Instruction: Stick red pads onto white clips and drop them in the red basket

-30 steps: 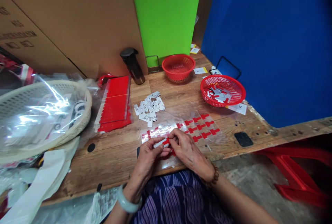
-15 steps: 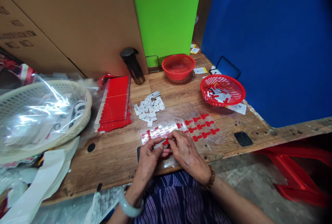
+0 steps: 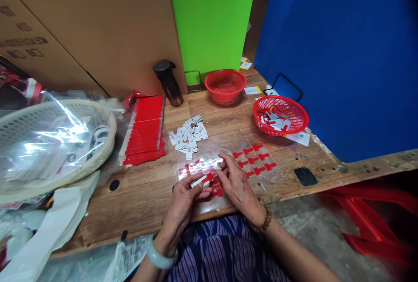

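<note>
Between the thumb and fingers of my left hand [image 3: 183, 198] is a small white card piece [image 3: 199, 181] with a red patch on its right end. My right hand [image 3: 238, 188] is just to the right, apart from the card, its fingers spread and nothing visible in them. Beneath both hands lies a clear plastic sheet [image 3: 225, 204] bearing rows of red T-shaped stickers [image 3: 253, 160]; my hands cover part of it. Behind the sheet a loose pile of white card pieces [image 3: 187, 136] lies on the wooden table [image 3: 137, 203].
A red basket [image 3: 302, 119] at the right contains red-and-white pieces; another red basket [image 3: 225, 82] stands farther back. Red sheets [image 3: 146, 125] and a dark flask [image 3: 168, 84] are left of centre. A pale basket [image 3: 109, 142] holds plastic-wrapped pieces. Green [image 3: 212, 21] and blue [image 3: 326, 55] panels rise behind.
My right hand has drawn away from the card piece, and its fingers have spread. The card stays in my left hand, its red end now in plain view.
</note>
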`<state>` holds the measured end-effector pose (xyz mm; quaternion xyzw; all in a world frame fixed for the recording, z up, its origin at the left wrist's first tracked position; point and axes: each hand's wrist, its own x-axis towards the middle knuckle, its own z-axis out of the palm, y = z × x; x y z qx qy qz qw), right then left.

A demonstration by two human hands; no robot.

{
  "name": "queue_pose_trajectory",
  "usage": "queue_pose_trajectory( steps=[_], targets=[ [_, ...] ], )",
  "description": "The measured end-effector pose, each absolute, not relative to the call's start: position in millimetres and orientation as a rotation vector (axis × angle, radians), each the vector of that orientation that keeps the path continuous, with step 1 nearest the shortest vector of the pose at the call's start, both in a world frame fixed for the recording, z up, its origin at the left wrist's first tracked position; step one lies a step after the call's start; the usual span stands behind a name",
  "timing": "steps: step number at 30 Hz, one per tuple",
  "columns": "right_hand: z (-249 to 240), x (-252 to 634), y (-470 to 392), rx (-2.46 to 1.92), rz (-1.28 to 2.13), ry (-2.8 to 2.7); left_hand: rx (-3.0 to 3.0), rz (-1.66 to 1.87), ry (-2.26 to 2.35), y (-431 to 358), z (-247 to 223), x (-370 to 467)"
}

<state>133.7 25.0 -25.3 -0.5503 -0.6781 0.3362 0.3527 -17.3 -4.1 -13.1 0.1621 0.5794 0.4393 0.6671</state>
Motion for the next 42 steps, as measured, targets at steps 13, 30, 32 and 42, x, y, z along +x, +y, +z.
queue_pose_trajectory(
  steps=[13, 30, 32, 42],
  targets=[
    [-25, 130, 26, -1.132, 1.769, -1.311, 0.356, 0.948, 1.257, -3, 0, -15],
    [-37, 126, 26, -1.039, 1.882, -1.051, 0.407, 0.921, 1.243, -3, 0, -21],
    [-35, 128, 27, -1.005, 1.903, -1.067, 0.405, 0.924, 1.249, -3, 1, -21],
    [-32, 129, 28, -1.088, 1.877, -1.095, 0.473, 0.892, 1.268, -4, -10, -22]
  ],
)
